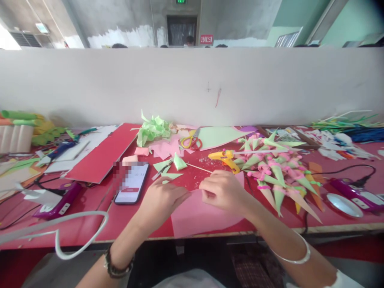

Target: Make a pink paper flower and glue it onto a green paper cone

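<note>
A pink sheet of paper or thin foam (207,220) lies at the front of the red table, its upper edge running between my hands. My left hand (166,196) is closed, fingertips pinched at that edge. Opposite it, my right hand (223,190) has curled fingers pinching at the same edge; the fingertips are partly hidden. Behind the right hand lies a thin stick (198,167). Just beyond the left hand are green cut pieces (172,176) and a small folded green piece (180,162). A yellow glue gun (225,160) rests beyond the right hand.
Pink-and-green cones (277,172) are heaped at right. A phone (132,185) lies left of my left hand. Further back are scissors (191,141) and crumpled green scraps (154,130). Purple power strips (357,196) with cables flank the work area. A white partition (150,88) closes the back.
</note>
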`<state>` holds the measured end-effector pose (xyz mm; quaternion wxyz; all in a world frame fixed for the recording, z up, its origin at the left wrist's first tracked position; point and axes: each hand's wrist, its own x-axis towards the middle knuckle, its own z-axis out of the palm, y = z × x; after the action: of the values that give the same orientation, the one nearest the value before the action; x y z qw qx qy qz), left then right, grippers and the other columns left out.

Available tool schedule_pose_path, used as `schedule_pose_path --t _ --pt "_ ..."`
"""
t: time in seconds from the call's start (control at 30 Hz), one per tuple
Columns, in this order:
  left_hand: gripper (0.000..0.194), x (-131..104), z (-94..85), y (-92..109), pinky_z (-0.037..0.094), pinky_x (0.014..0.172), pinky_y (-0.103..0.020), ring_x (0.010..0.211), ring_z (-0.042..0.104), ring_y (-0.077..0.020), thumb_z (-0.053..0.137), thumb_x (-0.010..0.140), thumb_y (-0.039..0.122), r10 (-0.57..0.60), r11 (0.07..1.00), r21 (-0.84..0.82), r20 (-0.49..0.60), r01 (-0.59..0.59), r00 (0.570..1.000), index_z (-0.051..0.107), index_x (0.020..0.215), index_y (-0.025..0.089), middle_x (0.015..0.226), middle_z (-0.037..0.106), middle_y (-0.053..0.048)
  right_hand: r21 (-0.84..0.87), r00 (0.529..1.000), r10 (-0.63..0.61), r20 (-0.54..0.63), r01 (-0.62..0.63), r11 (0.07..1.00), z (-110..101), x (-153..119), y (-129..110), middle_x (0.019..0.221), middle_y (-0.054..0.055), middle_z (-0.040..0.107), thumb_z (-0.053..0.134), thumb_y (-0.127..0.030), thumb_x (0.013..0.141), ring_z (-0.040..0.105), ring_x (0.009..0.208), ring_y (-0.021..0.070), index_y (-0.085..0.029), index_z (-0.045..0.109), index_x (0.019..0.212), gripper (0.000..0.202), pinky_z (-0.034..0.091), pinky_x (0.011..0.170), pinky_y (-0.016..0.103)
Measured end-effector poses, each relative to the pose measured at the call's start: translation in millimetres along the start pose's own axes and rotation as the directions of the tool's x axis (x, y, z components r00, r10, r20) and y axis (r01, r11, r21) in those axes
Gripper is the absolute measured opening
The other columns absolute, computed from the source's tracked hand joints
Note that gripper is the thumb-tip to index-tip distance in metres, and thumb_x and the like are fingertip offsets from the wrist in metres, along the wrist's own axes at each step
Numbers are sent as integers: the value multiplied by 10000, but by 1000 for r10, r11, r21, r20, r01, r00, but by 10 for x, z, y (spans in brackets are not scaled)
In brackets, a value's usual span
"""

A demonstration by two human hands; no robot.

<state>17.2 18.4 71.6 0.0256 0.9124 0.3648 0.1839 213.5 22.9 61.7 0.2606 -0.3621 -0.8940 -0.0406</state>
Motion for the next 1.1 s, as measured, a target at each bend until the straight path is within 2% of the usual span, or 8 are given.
schedule_pose_path --t 0.17,0.43,0.57,0.63,0.73,0.83,0.97,1.1 --pt "368 -111 -34 -128 369 562 -210 494 500 -95 353 872 330 -22 998 -59 -7 22 1000 627 666 197 500 560 15 58 999 22 40 -24 998 -108 -73 81 437 -67 399 412 -68 621 294 447 66 -175 435 476 182 287 562 206" --pt "383 -172 -159 -216 291 467 -185 468 488 -88 347 865 354 -42 998 -39 49 44 998 628 650 207 496 568 13 -81 977 181 111 -173 982 -314 -361 415 457 -32 473 431 -80 652 419 486 91 -179 481 483 202 303 536 212" --pt "348 -135 -165 -196 289 472 -189 472 496 -89 361 862 328 -62 998 3 55 62 997 631 674 215 493 561 18 -264 967 241 -80 -253 931 -417 -414 502 498 -3 542 434 -87 680 485 535 132 -186 539 523 213 357 614 265" --pt "336 -102 -172 -175 301 484 -191 480 504 -93 366 861 313 -49 999 22 60 48 997 633 680 217 498 563 15 -235 967 203 -156 -236 943 -430 -368 415 613 16 612 423 -103 731 530 609 148 -188 601 674 205 380 698 297" --pt "297 -32 -180 -140 342 538 -205 502 520 -108 377 855 275 -8 996 84 58 3 998 632 715 217 516 571 11 -79 996 89 13 -88 993 -347 -249 210 860 56 644 463 -200 796 557 781 166 -172 591 929 187 393 734 289" --pt "232 66 -131 -91 383 673 -270 580 551 -139 387 838 205 42 977 208 13 -44 999 614 792 207 577 598 1 -80 990 54 127 -44 996 -182 -135 79 674 24 621 429 -139 828 540 652 138 -167 600 733 198 371 650 262" --pt "224 216 48 -15 374 780 -327 598 548 -137 382 811 143 163 931 343 -78 -127 983 578 708 172 588 586 -2 -108 991 61 121 -48 993 -12 -17 47 613 16 584 412 -154 850 513 587 128 -160 570 723 202 334 588 251" --pt "267 275 161 -54 373 638 -262 458 456 -96 386 785 134 226 896 427 -203 -122 953 516 555 173 466 514 33 -12 990 92 103 -92 996 -2 35 70 626 14 590 401 -204 865 524 585 121 -170 572 739 215 332 567 231"
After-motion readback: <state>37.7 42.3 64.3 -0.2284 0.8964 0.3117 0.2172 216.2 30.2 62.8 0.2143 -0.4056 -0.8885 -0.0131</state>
